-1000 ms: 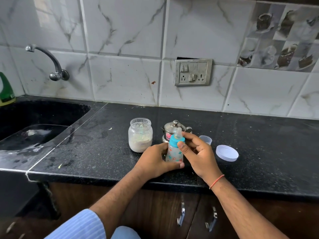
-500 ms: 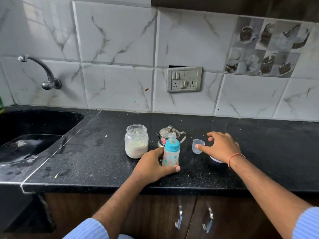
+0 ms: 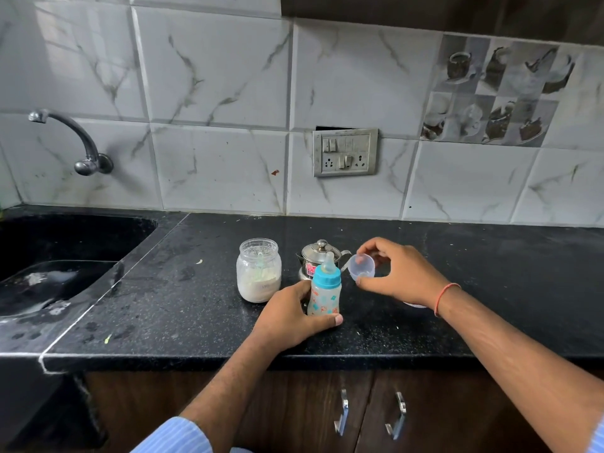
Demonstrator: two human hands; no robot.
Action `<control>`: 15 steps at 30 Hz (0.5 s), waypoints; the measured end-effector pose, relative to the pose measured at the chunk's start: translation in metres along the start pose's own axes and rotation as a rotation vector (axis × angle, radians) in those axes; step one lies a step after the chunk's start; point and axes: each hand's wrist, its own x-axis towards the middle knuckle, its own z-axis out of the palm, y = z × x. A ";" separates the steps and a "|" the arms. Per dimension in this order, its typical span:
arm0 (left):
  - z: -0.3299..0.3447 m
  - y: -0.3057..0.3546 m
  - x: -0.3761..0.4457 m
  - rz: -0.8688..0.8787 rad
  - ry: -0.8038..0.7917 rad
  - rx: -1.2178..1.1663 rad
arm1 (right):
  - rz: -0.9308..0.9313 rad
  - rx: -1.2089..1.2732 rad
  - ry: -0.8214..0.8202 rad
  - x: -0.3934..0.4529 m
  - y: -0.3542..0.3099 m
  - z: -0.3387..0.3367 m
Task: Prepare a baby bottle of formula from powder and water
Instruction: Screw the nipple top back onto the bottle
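- Holding the baby bottle [image 3: 324, 294] upright on the black desk [image 3: 196, 308], the left hand [image 3: 287, 317] curls its fingers round the bottle's base, thumb along the front.
- The right hand [image 3: 397, 273] now pinches the small clear cap [image 3: 361, 267] between thumb and fingers and has it lifted off the desk, tilted with its open side toward the bottle; half a second ago that cap stood on the desk with the hand just reaching it.
- A second ago both hands were at the bottle's blue collar, so the teat looks fitted; my guess is that capping is the step in hand and the mixing is largely done.
- The cap sits just right of the teat, not yet over it.
- Behind the bottle stands a small steel pot [image 3: 318, 256]; left of it is the open powder jar [image 3: 259, 269], part full.
- The jar's white lid [image 3: 415, 304] lies mostly hidden under the right wrist, so closing the jar seems left to do.
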 end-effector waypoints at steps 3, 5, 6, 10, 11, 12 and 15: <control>0.000 -0.002 0.001 -0.010 -0.010 -0.007 | -0.156 -0.024 -0.052 0.003 -0.020 -0.011; 0.001 -0.002 0.001 -0.007 -0.012 -0.008 | -0.228 -0.041 -0.093 0.009 -0.029 -0.017; 0.001 -0.002 0.001 -0.005 -0.014 -0.008 | -0.250 -0.052 -0.118 0.011 -0.033 -0.019; 0.001 -0.003 0.000 0.001 -0.003 -0.006 | -0.336 -0.122 -0.156 0.017 -0.052 -0.027; 0.001 -0.003 0.000 0.002 -0.003 -0.003 | -0.341 -0.112 -0.155 0.018 -0.057 -0.028; 0.001 -0.004 0.000 0.004 -0.002 0.000 | -0.339 -0.105 -0.159 0.018 -0.062 -0.030; 0.001 -0.004 0.000 0.007 -0.003 0.007 | -0.329 -0.172 -0.214 0.019 -0.076 -0.034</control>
